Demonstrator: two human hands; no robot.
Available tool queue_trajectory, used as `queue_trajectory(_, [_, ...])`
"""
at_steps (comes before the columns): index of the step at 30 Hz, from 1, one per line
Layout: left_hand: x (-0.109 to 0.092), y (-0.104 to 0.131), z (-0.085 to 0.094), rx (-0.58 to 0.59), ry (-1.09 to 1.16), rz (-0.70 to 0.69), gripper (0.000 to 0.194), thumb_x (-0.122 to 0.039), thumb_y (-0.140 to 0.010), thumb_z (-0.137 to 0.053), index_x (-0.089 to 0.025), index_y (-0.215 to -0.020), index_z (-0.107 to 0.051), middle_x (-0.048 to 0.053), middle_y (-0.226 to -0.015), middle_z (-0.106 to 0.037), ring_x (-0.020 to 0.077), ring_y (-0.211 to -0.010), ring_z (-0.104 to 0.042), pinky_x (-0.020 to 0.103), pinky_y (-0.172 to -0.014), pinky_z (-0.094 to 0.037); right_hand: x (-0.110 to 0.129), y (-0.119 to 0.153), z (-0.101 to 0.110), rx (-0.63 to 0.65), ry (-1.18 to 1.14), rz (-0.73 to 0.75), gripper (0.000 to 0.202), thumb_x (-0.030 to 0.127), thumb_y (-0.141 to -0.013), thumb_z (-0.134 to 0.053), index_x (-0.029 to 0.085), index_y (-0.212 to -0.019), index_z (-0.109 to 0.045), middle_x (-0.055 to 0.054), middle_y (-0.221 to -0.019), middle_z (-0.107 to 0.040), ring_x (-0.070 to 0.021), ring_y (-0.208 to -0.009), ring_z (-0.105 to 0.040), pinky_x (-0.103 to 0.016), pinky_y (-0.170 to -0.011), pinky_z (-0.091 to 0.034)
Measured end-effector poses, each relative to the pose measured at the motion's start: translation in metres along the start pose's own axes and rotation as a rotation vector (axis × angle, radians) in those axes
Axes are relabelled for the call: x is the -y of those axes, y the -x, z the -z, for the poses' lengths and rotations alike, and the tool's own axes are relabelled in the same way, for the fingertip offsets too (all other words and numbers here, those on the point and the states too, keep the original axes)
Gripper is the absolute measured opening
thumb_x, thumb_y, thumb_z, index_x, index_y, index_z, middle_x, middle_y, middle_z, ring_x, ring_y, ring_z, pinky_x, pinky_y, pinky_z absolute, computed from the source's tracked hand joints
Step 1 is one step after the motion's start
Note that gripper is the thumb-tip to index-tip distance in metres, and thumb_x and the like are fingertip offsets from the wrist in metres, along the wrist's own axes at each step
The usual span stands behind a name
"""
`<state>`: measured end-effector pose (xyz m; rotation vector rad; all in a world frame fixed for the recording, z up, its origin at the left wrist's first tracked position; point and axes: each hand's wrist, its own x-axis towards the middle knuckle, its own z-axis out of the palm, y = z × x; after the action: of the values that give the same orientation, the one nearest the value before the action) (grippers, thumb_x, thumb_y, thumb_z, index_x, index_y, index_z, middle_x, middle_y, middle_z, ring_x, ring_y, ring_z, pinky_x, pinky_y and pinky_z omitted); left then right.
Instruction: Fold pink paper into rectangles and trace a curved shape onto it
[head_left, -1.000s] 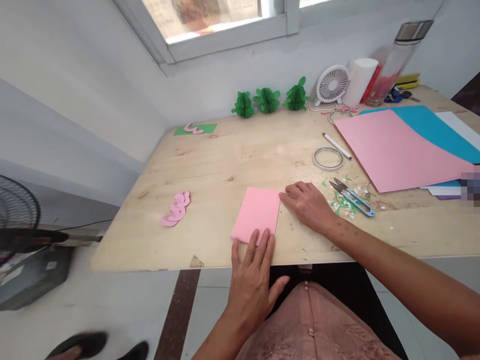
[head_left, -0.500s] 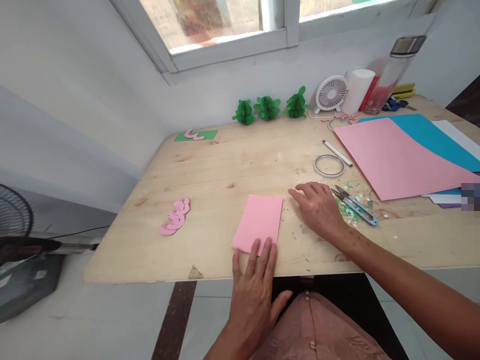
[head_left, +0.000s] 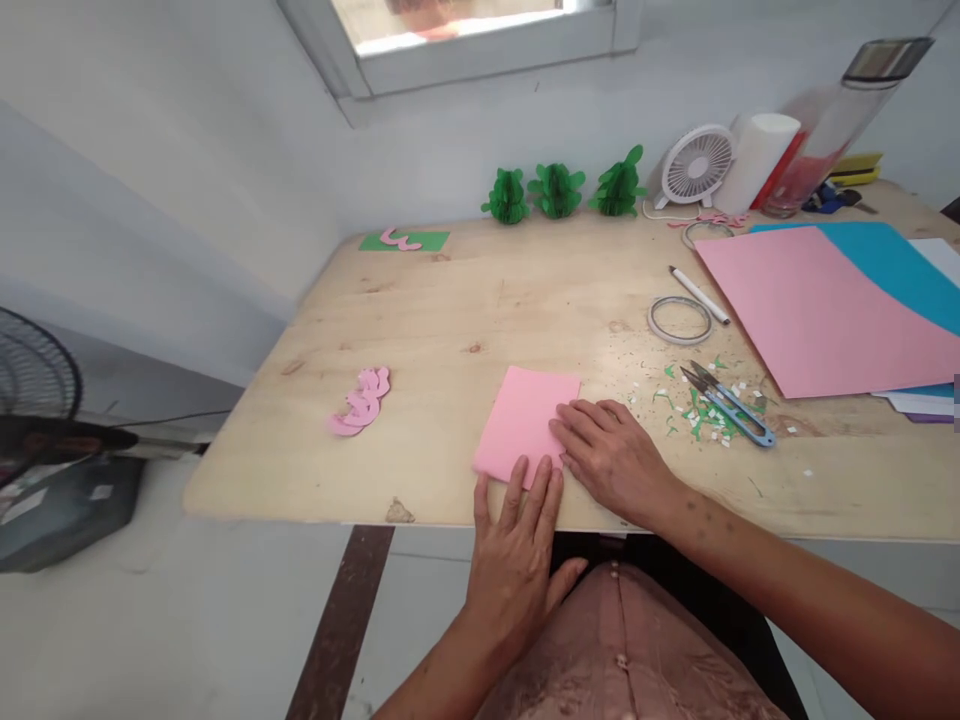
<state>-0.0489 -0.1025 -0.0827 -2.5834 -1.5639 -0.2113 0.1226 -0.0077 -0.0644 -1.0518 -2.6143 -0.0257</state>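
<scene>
Wooden table [head_left: 427,320], 1 pc, under & ahead of both hands. Lg pink sheet [head_left: 817,320], 1 pc, fwd & right of R hand, well apart, partly over blue sheet [head_left: 892,270]. L hand [head_left: 514,560], palm down, fingers straight & slightly spread, thumb stuck out to right; fingertips flat on near edge of paper, nothing gripped. R hand [head_left: 615,455], palm down, fingers together & slightly bent, tips laid on paper's right side; thumb mostly hidden, so can't tell if edge is pinched. Pink paper rectangle [head_left: 521,420], 1 pc, flat on table, dead ahead of L fingertips & to left of R hand; long axis runs fwd from L hand, far end leaning a bit right. Key relation, as judged: both hands in contact, neither nearer; L at near short edge, R across near half of right long edge; far edge & left long edge free of both. Green honeycomb-paper ornaments [head_left: 557,190], 3 pcs, in a row well fwd of hands, by wall. Thread snips [head_left: 731,405], 1 pr, right of R hand, near, points twd upper left. Pink scalloped cut-outs [head_left: 361,405], small pile, left & fwd of L hand. Tape roll [head_left: 679,340], 1 pc, fwd & slightly right of R hand. Marker pen [head_left: 699,295], 1 pc, just beyond roll. Green & white scraps [head_left: 709,425], qty uncounted, under & around snips.
</scene>
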Motion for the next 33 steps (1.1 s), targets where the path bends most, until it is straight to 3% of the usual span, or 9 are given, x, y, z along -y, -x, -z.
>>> queue_trajectory(6, [-0.010,0.011,0.004,0.060,0.016,0.058,0.076,-0.062,-0.087,-0.037,-0.014,-0.145,-0.030,0.009,-0.152,-0.029,0.0317,-0.144,-0.012,0.060,-0.113,0.000,-0.002,0.001,-0.001,0.017,0.007,0.012,0.029,0.024,-0.094,-0.045,0.013,-0.118,-0.057,-0.013,-0.125,-0.060,-0.0265,-0.116,-0.049,-0.042,-0.093,-0.034])
queue_trajectory(12, [-0.017,0.020,0.007,0.030,0.032,0.094,0.079,-0.061,-0.084,-0.045,-0.013,-0.145,-0.031,0.012,-0.151,-0.033,0.0337,-0.143,-0.014,0.060,-0.113,-0.003,-0.002,0.002,-0.001,0.010,0.027,0.010,0.029,0.025,-0.094,-0.046,0.013,-0.119,-0.058,-0.013,-0.126,-0.060,-0.0262,-0.117,-0.049,-0.043,-0.096,-0.032])
queue_trajectory(21, [-0.002,0.009,0.019,-0.008,0.129,0.131,0.073,-0.056,-0.089,-0.042,-0.011,-0.145,-0.030,0.012,-0.151,-0.032,0.0316,-0.143,-0.017,0.057,-0.114,-0.001,-0.002,0.002,-0.003,0.004,0.029,0.007,0.030,0.025,-0.095,-0.045,0.013,-0.118,-0.059,-0.012,-0.126,-0.060,-0.0269,-0.116,-0.050,-0.044,-0.097,-0.032])
queue_trajectory(27, [0.000,0.009,0.012,0.003,0.087,0.041,0.067,-0.058,-0.088,-0.042,-0.017,-0.140,-0.040,0.005,-0.149,-0.038,0.0289,-0.142,-0.021,0.057,-0.114,0.005,-0.003,0.002,-0.004,0.001,0.024,0.001,0.030,0.025,-0.094,-0.046,0.013,-0.118,-0.059,-0.012,-0.126,-0.060,-0.0270,-0.116,-0.049,-0.044,-0.097,-0.031])
queue_trajectory(33, [-0.003,0.023,0.011,0.025,0.051,0.027,0.069,-0.060,-0.088,-0.041,-0.016,-0.141,-0.039,0.005,-0.150,-0.035,0.0283,-0.143,-0.018,0.057,-0.115,0.007,-0.003,0.002,-0.004,-0.006,0.033,0.004,0.029,0.026,-0.094,-0.045,0.013,-0.117,-0.059,-0.012,-0.125,-0.060,-0.0268,-0.115,-0.049,-0.044,-0.097,-0.030])
